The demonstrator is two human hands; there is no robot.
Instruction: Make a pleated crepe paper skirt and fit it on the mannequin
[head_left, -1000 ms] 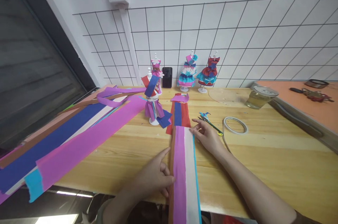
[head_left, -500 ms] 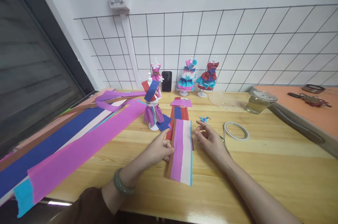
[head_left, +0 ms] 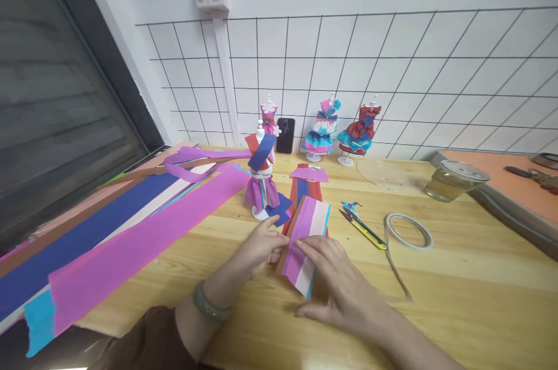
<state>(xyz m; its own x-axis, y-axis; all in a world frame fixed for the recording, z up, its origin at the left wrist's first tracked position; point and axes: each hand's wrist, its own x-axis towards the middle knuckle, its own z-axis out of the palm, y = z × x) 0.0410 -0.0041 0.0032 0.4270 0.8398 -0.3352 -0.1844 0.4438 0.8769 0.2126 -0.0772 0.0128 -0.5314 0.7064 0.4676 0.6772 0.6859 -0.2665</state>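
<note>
Grip pinched by the left hand, the striped strip shows brown, purple, white and blue bands, slanted.

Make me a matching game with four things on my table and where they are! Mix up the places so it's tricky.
1. striped paper
2. green bangle
3. black phone
4. tape ring

A. upright near the tiled wall
B. right of the yellow-handled snips
C. touched by the left hand and right hand
D. around a wrist

Pairs: 1-C, 2-D, 3-A, 4-B
</note>
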